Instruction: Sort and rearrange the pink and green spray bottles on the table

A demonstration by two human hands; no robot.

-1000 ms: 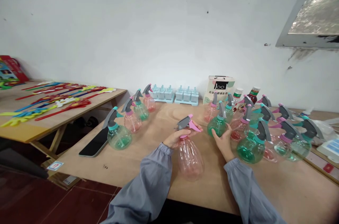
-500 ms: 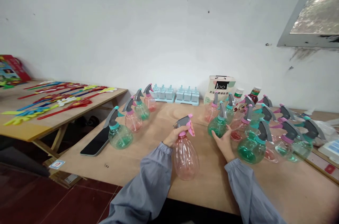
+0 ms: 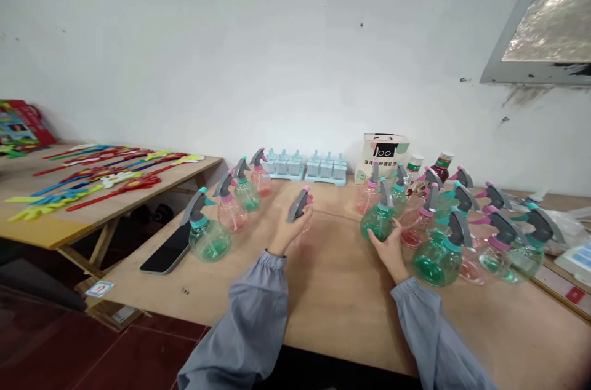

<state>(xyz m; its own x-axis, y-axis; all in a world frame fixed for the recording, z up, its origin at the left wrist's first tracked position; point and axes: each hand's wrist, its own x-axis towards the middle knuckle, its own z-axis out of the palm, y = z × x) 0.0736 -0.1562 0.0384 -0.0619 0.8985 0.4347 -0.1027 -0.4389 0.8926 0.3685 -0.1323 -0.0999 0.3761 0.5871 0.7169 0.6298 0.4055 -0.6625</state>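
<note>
My left hand (image 3: pixel 287 228) is closed around the neck of a pink spray bottle (image 3: pixel 300 202) with a grey and pink trigger head. Most of that bottle's body is hidden behind the hand. Farther right, my right hand (image 3: pixel 388 250) has its thumb and fingers on the near side of a round green spray bottle (image 3: pixel 375 224), which stands upright on the wooden table (image 3: pixel 341 291). Left of my left hand stand pink and green spray bottles in a row, the nearest being a clear green one (image 3: pixel 210 239).
Several more spray bottles (image 3: pixel 436 261) crowd the right side. Two light-blue ice-pop moulds (image 3: pixel 326 170), a paper bag (image 3: pixel 383 159) and a red bottle (image 3: pixel 442 167) stand by the wall. A phone (image 3: pixel 168 250) lies at left. Colourful hand-shaped sticks (image 3: pixel 115 190) cover another table.
My left hand has moved the pink spray bottle left and away from me, with its head now tilted. My right hand stays at the green spray bottle.
</note>
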